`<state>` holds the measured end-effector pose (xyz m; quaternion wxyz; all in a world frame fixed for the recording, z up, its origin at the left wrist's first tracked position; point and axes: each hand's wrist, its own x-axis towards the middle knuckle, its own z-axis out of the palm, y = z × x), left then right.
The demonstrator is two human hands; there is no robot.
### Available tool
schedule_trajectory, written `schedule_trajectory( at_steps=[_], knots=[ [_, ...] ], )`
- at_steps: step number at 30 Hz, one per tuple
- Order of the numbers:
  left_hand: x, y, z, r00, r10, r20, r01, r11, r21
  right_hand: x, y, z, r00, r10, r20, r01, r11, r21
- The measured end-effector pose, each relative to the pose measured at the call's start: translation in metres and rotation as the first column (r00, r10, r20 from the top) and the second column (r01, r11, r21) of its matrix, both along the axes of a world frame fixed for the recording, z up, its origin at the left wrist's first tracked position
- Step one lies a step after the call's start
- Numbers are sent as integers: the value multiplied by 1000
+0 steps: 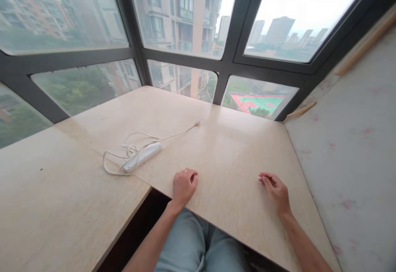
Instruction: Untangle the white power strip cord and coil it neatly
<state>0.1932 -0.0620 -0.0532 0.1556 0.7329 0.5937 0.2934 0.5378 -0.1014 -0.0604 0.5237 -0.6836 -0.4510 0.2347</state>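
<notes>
My left hand [183, 186] rests on the near edge of a pale wooden desk [235, 152], fingers curled under into a loose fist, a ring on one finger, nothing in it. My right hand [274, 189] lies on the desk to the right, fingers loosely bent and slightly apart, holding nothing. A white power strip [141, 157] with its white cable [130, 146] coiled beside it lies on the desk, up and to the left of my left hand, touched by neither hand. The cable's plug end [197, 122] trails towards the window.
A second wooden surface [62, 198] joins the desk on the left, with a dark gap at the corner. Dark-framed windows [229, 64] run along the back. A pale floral panel [355, 160] borders the right side. My legs in light jeans [198, 247] sit below the desk edge.
</notes>
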Motion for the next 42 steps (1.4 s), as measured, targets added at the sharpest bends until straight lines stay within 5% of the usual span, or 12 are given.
schedule_trajectory(
  at_steps=[5, 11, 14, 19, 22, 24, 28, 35, 39, 42],
  knots=[
    [-1, 1, -1, 1000, 5, -18, -5, 1000, 15, 11, -11, -3, 944, -207, -256, 227, 973, 51],
    [-18, -7, 1, 973, -68, 222, 52, 995, 80, 7, -10, 0, 983, -121, -138, 116, 992, -43],
    [-46, -9, 8, 960, -54, 273, -9, 975, 224, 6, -12, 2, 985, -115, -126, 109, 992, -57],
    [-128, -6, 20, 912, 399, 100, -401, 808, 432, 4, -13, 6, 990, -101, -96, 92, 991, -93],
    [-170, -4, 20, 773, 628, -90, -560, 742, 369, 4, -14, 6, 993, -97, -67, 89, 990, -110],
    [-187, -3, 19, 712, 669, -213, -617, 741, 265, 4, -14, 5, 994, -97, -53, 90, 989, -122],
    [-199, -5, 20, 728, 586, -356, -577, 804, 143, 4, -14, 5, 995, -94, -35, 88, 986, -142],
    [-208, -16, 31, 690, 485, -537, -442, 870, 218, 1, -14, 11, 995, -103, -20, 98, 984, -149],
    [-215, -26, 43, 828, 382, -411, -282, 916, 285, 0, -13, 12, 995, -97, -27, 92, 987, -134],
    [-217, -27, 60, 924, 355, -145, -279, 882, 379, 2, -13, 11, 995, -93, -28, 89, 986, -142]
  ],
)
